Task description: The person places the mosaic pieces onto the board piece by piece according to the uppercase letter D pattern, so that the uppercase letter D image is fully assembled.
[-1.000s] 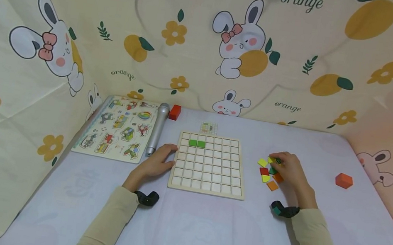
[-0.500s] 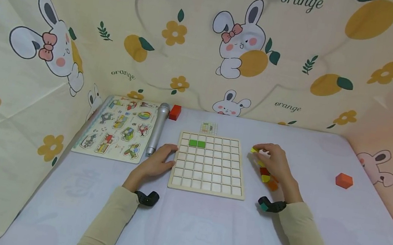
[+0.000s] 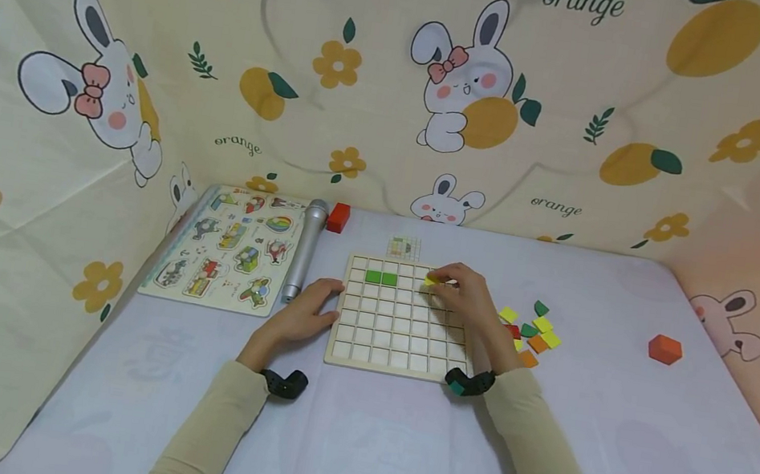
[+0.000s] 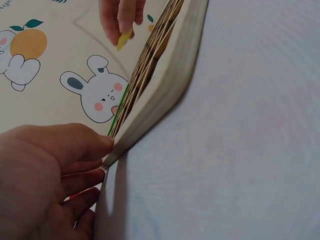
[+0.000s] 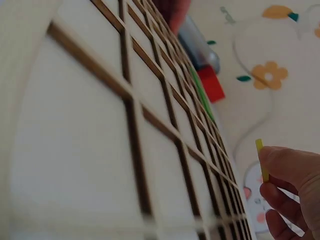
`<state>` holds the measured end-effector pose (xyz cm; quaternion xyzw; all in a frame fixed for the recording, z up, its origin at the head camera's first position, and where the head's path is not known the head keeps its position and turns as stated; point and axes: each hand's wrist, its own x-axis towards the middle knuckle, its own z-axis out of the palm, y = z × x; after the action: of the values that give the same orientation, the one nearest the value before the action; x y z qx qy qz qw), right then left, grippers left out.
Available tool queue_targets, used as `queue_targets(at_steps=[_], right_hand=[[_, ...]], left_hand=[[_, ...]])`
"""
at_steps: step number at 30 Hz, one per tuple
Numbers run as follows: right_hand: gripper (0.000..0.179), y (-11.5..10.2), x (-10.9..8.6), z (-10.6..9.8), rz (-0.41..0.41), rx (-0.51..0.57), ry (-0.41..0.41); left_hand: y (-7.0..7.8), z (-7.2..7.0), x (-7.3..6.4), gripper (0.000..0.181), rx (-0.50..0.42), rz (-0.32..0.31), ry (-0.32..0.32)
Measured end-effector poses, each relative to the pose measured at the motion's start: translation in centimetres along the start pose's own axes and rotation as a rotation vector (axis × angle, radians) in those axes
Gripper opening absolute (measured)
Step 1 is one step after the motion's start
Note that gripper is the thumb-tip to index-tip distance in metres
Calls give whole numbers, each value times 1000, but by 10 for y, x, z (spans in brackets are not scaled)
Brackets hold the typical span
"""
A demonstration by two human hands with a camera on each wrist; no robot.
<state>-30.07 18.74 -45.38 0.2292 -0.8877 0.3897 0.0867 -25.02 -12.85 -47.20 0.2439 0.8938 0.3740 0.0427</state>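
A wooden grid board (image 3: 397, 375) lies in the middle of the table, with two green square tiles (image 3: 381, 278) side by side in its second row. My right hand (image 3: 467, 294) pinches a yellow tile (image 5: 262, 161) between thumb and fingers, above the board's upper right cells. In the right wrist view that tile stands nearly edge-on. My left hand (image 3: 306, 312) rests against the board's left edge, thumb and fingertips touching its side in the left wrist view. Right of the board lie loose tiles (image 3: 543, 325) in yellow, green, orange and red, partly covered by the right wrist.
A small printed grid card (image 3: 403, 248) lies behind the board. To the left are a picture puzzle board (image 3: 221, 247), a grey microphone (image 3: 306, 251) and a red block (image 3: 338, 217). An orange-red block (image 3: 665, 350) sits far right. Printed cloth (image 3: 369, 106) walls the table.
My right hand has lifted a yellow tile from the loose pile and carried it left over the board. More of the pile now shows. The left hand has stayed at the board's edge.
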Motion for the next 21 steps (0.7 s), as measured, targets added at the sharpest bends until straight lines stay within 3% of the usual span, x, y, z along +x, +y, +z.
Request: queue_targets(at_steps=[5,11,21], right_hand=[[17,-5,7,18,-29,36,-33],[14,-7,15,33,-73,3,-27],[14,-5,17,42,9,-40,-18]], left_hand=[[0,0,0,48,14,18,-1],[-2,-1,0,47,32,43,7],[-3,0,0,47,15,45,12]])
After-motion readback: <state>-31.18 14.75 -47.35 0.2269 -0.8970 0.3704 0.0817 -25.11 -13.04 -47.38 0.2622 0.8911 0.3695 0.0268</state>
